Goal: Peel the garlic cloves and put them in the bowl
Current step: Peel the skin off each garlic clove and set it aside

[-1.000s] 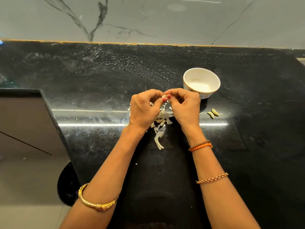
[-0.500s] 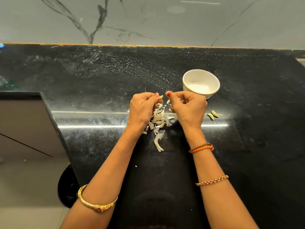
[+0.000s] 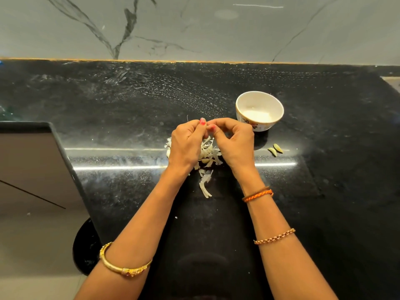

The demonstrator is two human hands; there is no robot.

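Both hands, left (image 3: 186, 144) and right (image 3: 234, 141), are curled together, fingertips touching; what is pinched cannot be told. The bowl (image 3: 259, 110) is seen just beyond the right hand.

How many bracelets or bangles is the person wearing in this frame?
3. A gold bangle on the left forearm, an orange band at the right wrist, and a chain bracelet further up the right forearm. None seems hidden.

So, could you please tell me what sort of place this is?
Most likely a home kitchen: a polished black stone counter against a marble-look wall, with a small white bowl and a pile of garlic peels on it.
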